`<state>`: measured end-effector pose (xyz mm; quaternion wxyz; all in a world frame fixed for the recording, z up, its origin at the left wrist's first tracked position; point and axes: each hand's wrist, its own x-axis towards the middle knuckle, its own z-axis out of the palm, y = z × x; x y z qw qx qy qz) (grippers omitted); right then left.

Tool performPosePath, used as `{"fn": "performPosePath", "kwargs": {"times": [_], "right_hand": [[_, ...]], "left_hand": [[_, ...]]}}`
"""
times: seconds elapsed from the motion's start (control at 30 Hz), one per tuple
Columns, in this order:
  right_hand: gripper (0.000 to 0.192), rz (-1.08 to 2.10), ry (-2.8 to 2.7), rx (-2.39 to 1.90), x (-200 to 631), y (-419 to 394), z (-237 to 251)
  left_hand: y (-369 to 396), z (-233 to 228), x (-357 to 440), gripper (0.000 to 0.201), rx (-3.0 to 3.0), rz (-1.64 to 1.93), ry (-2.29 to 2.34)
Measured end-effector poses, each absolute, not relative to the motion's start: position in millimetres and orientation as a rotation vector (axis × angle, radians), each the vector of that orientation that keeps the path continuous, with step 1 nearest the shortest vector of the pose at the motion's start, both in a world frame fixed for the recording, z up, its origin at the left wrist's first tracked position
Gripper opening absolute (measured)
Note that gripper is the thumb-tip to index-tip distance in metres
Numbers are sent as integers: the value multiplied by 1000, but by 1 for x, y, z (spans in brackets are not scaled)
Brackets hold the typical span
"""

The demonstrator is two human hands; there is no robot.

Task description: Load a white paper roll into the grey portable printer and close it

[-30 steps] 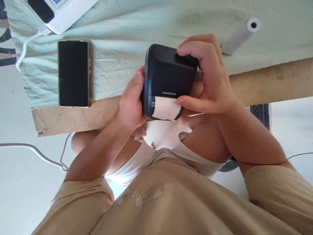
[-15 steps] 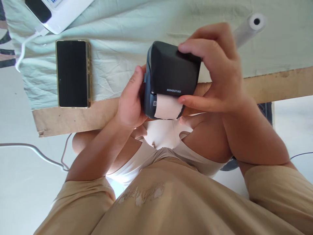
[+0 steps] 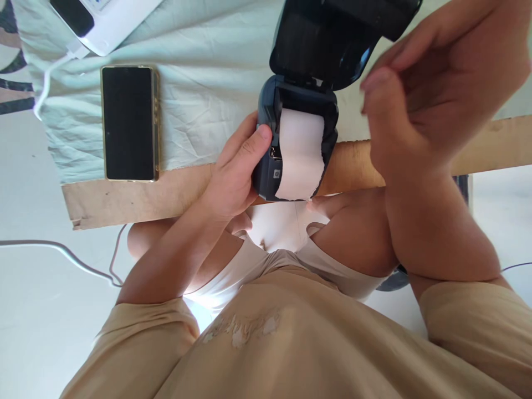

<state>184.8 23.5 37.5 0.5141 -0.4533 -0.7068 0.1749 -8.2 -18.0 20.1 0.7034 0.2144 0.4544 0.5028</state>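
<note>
Small dark-blue plastic label printer [image 3: 266, 149] held just above the table's bare wooden edge [image 3: 137, 199], hinged lid [image 3: 332, 39] swung up, white paper strip [image 3: 300, 155] lying loose over the open bay.

Left hand [image 3: 233, 177] clasps the body, thumb on the side, fingers wrapped underneath. Right hand [image 3: 419, 105] apart from the printer, fingers loosely curled, holding nothing.

Risk: one-handed grip could tilt; loose paper may slip or skew. Black phone [image 3: 128, 123] lies well to the side on the pale-green cloth [image 3: 208, 83].

Support: bare brown wooden board [image 3: 137, 199], its far part covered by a wrinkled pale green cloth [image 3: 208, 77]. On the cloth: black-screened gold-edged phone [image 3: 129, 123]; white flat device [image 3: 106, 19] with white cable [image 3: 52, 75], top left.
</note>
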Motion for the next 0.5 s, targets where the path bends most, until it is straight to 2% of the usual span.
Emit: {"fn": "performPosePath", "kwargs": {"times": [0.17,0.33,0.5], "right_hand": [[8,325,-2197,-1213,177,19,41],[23,394,-2449,-1402,173,22,50],[26,468,-2494,-1415,179,21,57]], "left_hand": [[-18,19,-6,21,614,1195,830],[-17,19,-10,23,596,1146,867],[-18,21,-11,21,625,1082,860]]}}
